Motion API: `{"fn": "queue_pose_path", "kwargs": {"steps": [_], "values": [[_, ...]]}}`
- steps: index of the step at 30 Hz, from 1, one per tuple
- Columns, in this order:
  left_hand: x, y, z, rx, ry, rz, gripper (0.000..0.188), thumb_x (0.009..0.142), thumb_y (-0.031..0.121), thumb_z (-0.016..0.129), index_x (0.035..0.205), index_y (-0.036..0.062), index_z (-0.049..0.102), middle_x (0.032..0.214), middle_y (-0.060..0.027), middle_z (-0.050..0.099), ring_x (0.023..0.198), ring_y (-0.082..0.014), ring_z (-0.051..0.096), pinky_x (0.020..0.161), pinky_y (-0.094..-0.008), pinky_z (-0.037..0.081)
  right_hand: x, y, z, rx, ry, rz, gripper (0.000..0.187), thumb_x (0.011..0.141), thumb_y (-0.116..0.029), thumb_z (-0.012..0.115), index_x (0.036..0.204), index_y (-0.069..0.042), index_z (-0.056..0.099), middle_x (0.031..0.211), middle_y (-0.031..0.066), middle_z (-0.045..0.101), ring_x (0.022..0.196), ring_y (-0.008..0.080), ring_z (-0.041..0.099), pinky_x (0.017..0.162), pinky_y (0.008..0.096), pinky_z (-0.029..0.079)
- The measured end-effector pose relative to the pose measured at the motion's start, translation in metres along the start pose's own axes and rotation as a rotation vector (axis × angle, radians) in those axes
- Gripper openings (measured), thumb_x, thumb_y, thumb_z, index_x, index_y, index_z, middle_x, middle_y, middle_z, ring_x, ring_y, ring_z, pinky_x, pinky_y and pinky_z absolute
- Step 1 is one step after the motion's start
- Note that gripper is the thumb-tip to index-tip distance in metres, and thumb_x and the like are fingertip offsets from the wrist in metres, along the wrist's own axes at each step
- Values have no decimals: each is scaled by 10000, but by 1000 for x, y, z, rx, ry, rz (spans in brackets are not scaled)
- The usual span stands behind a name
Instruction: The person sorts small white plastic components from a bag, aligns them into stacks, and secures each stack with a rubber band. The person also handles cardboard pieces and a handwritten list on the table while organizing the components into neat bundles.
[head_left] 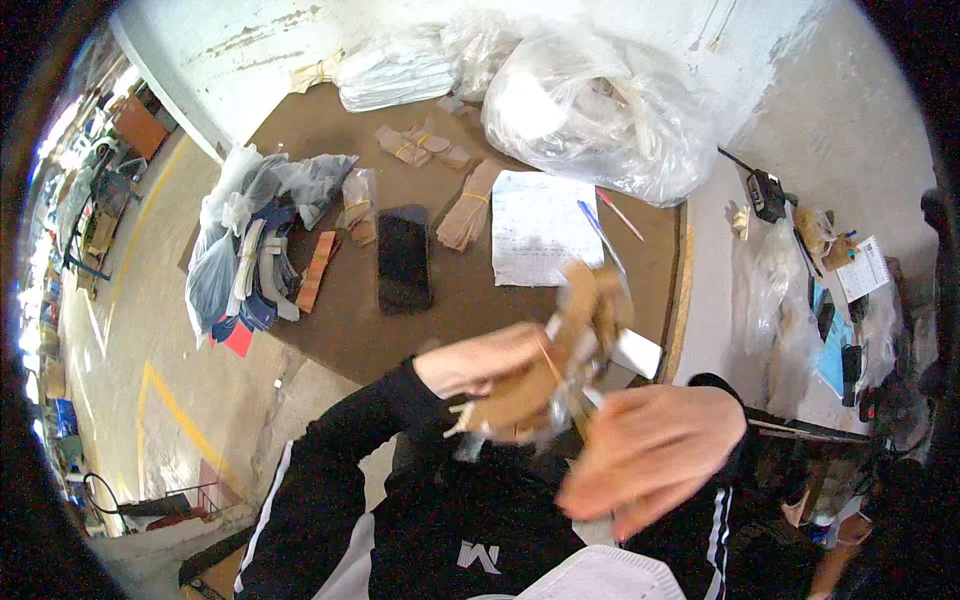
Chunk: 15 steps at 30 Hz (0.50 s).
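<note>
My left hand [488, 362] is closed round a bundle of tan, leather-like strips [520, 402] in front of my chest. A thin band seems to cross the bundle, and bits of clear plastic hang about it. Its upper end is smeared by motion and reaches over the near edge of the paper. Close to the bundle's right side is my right hand [655, 455], its fingers bent downward and blurred, so what they hold, if anything, does not show. Ahead of my hands, a black phone [404, 260] and a banded stack of tan strips [468, 207] lie on the brown table [345, 340].
A handwritten sheet [545, 225] lies beside a blue pen [600, 235] and a red pen [620, 214]. Large clear plastic bags [600, 115] stand at the back by the wall. Dark curved pieces in plastic [265, 255] crowd the table's left edge.
</note>
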<state>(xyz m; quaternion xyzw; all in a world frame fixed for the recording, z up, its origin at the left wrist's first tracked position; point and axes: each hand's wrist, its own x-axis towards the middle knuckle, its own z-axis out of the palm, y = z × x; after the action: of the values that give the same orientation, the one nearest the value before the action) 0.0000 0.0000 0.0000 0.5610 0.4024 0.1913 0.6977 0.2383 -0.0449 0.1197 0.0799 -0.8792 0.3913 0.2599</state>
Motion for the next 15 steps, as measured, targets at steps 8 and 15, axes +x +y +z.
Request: {"fn": "queue_pose_path", "kwargs": {"steps": [8,15], "values": [[-2,31,2,-549,16,406,602,839,418,690,1213,-20,515,1035,-43,634,906,-112,616,796,-268,515,-74,-2,16,580,1474,-402,900,727,-434,788,1417,-43,363,1476,114,395,1256,214,473,1028,485,389],[2,29,4,-300,-99,373,577,838,378,650,1212,-42,519,1058,-39,610,959,-110,555,849,-270,459,-29,88,85,874,1620,338,740,875,-553,597,1415,-86,401,1370,121,507,1244,218,484,1047,472,382]]}}
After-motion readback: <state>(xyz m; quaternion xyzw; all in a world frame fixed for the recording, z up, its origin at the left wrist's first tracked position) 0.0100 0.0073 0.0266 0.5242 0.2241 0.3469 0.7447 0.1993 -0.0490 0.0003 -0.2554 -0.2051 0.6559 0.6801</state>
